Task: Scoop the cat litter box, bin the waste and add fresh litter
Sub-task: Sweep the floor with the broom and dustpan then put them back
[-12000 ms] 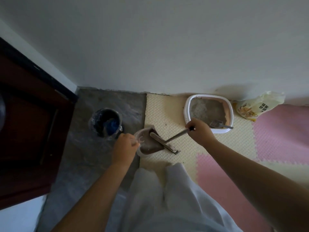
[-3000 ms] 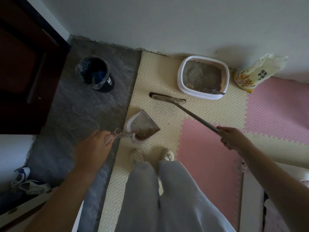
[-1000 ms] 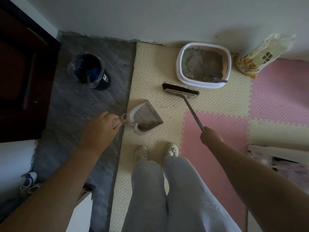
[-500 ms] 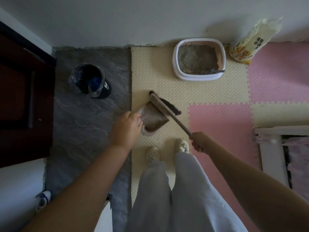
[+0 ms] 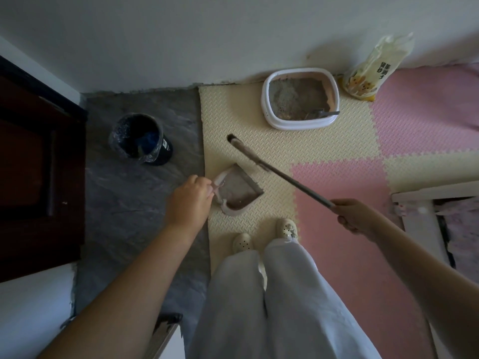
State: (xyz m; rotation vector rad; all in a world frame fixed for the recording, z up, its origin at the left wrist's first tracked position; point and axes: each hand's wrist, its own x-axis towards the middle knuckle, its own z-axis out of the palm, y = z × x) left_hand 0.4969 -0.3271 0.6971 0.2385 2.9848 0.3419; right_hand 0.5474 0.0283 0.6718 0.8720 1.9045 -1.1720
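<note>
Found the litter box [image 5: 300, 99] against the wall on the cream mat [image 5: 233, 112], with a scoop [image 5: 325, 114] inside. Nearer, clamped the left hand [image 5: 189, 200] round the dustpan [image 5: 237, 190] handle and the right hand [image 5: 352, 216] round the broom [image 5: 248, 154] stick. Probably needed the pan lip flat to the mat, short strokes inward, then a level carry to the bin [image 5: 140, 138]. Could not read the dark print on the litter bag [image 5: 373, 71].

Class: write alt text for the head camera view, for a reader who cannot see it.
From above, a standing person's left hand holds a dustpan and the right hand grips a broom over a cream and pink foam mat. Beyond stand a litter box with a scoop, a litter bag and a lined bin.
</note>
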